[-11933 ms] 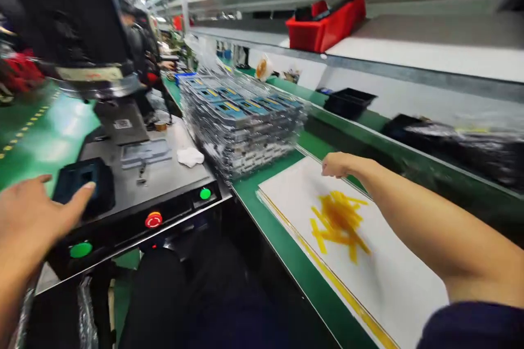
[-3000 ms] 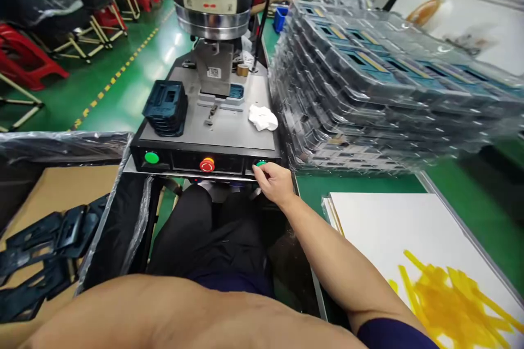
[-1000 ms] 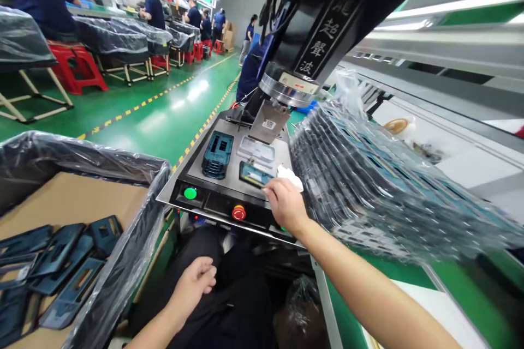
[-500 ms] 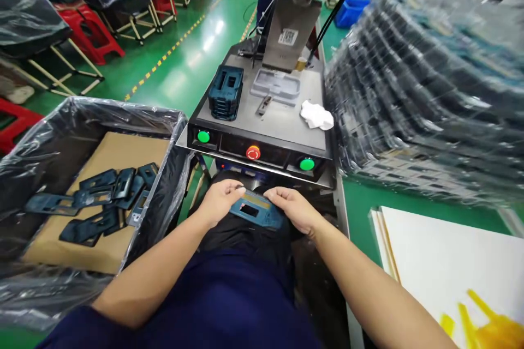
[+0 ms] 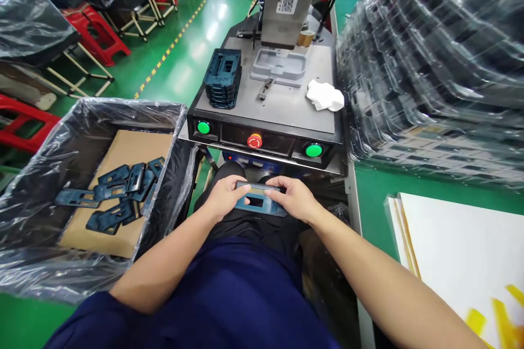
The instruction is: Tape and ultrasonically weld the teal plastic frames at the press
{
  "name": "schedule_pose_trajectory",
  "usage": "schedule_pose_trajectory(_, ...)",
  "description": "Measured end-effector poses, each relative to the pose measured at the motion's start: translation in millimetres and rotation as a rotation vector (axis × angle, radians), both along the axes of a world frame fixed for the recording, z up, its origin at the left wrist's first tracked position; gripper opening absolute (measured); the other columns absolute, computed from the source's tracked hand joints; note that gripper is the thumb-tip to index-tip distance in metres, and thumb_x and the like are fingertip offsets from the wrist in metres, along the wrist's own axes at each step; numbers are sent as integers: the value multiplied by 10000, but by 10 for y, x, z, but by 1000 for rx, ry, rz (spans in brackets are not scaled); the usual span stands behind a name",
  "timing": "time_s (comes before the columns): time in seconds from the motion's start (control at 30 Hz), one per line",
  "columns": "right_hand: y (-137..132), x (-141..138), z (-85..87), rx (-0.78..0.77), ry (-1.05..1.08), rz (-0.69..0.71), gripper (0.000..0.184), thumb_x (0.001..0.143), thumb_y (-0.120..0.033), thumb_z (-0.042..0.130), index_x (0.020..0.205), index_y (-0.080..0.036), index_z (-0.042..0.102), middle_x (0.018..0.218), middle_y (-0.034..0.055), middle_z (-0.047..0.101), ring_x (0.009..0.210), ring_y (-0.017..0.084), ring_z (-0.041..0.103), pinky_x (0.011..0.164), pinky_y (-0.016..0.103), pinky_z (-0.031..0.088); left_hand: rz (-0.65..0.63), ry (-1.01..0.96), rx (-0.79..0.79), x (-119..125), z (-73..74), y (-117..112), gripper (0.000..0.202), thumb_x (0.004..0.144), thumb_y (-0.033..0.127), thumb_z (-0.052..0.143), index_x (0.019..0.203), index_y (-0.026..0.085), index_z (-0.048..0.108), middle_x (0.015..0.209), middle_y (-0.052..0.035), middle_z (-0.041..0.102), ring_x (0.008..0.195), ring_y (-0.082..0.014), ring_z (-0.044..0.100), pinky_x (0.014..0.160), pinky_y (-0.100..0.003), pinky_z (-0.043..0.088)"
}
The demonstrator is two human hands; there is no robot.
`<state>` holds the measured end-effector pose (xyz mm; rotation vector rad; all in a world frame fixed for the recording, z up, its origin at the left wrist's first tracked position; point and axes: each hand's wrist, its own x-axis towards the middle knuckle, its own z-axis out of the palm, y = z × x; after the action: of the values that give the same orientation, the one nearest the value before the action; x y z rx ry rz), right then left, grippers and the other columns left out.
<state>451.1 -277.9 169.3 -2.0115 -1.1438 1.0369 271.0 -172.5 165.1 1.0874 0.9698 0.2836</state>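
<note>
Above my lap, a flat dark teal plastic cover [image 5: 268, 206] with a rectangular cutout is held between both hands. My left hand [image 5: 223, 196] pinches its left end, thumb on top. On its right end my right hand [image 5: 297, 199] is closed, the thumb lying across the upper face near a tan strip. The fingers beneath the cover are hidden. In front of me on the machine table [image 5: 282, 114] stands a stack of similar teal covers [image 5: 223, 77]. Beside it sit a grey fixture tray [image 5: 279, 65] and a small metal piece [image 5: 266, 88].
A plastic-lined bin [image 5: 184, 120] at left holds several loose covers [image 5: 112, 191] on cardboard [image 5: 151, 144]. Green buttons [image 5: 203, 127] and a red stop button [image 5: 254, 141] line the machine's front. A white cloth [image 5: 325, 96], wrapped tray stacks [image 5: 429, 82] and white sheets [image 5: 462, 251] are at right.
My hands have shifted slightly and the cover is now more level, with both thumbs further over its face. The whole view has tilted downward a little.
</note>
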Motion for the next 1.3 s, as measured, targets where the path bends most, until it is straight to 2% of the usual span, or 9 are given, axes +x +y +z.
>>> schedule_pose_trajectory(0.23,1,-89,52,42,-95,17,252,828,-392,583,976,-224,698,911,21,728,789,184,649,726,296,500,-72,155,251,28,-4,6,334,770,381,678,1008,159,598,763,-19,642,613,-173,668,589,-280,517)
schedule_pose_trajectory(0.37,4,-216,-45,179,-64,-12,310,896,-336,446,1062,-220,682,1085,56,704,987,203,646,885,337,494,-2,381,639,59,30,-85,718,607,441,829,1217,185,548,1161,-119,634,1099,-286,610,950,-391,472)
schedule_pose_trajectory(0.43,0,-257,-78,228,-58,-2,342,907,-331,414,1099,-217,673,1112,70,692,1012,209,638,899,348,492,39,375,699,67,33,-110,874,521,458,878,1271,180,525,1286,-152,569,1233,-325,517,1042,-419,404)
schedule_pose_trajectory(0.57,8,-220,-104,202,-4,-32,341,898,-354,436,1092,-219,682,1098,68,695,1007,223,634,921,372,480,117,211,578,34,-39,-39,614,616,369,838,1165,193,628,1155,-114,650,1125,-293,590,1000,-379,443)
schedule_pose_trajectory(0.67,31,-157,-115,122,94,-73,337,885,-383,469,1076,-217,692,1050,58,711,945,221,639,882,369,483,130,88,371,-6,-95,53,402,758,339,719,1127,188,662,1007,-74,702,836,-206,667,778,-316,541)
schedule_pose_trajectory(0.87,43,-144,-117,81,261,-130,400,857,-477,505,1073,-197,692,993,56,713,867,204,623,811,340,478,236,-168,-71,-39,22,127,458,812,506,647,1041,109,663,905,-101,729,668,-155,658,608,-282,559)
schedule_pose_trajectory(1.03,43,-140,-148,97,267,-113,407,850,-502,518,1060,-201,694,1010,56,708,904,208,625,851,352,479,268,-182,-144,-41,87,133,501,804,570,631,1009,114,669,886,-96,724,686,-157,664,593,-274,555)
schedule_pose_trajectory(1.17,40,-126,-133,117,156,-69,382,877,-467,491,1084,-206,676,1030,70,694,930,217,631,885,384,488,246,-182,-99,-37,52,129,473,677,422,796,1016,118,669,885,-64,716,671,-129,640,615,-254,547)
schedule_pose_trajectory(1.3,-43,-110,62,346,-153,180,520,811,-446,628,1255,-181,576,1225,136,592,1129,259,559,1003,437,442,357,-141,-123,-78,11,150,456,612,311,835,988,106,679,844,-47,706,619,-106,625,581,-221,524)
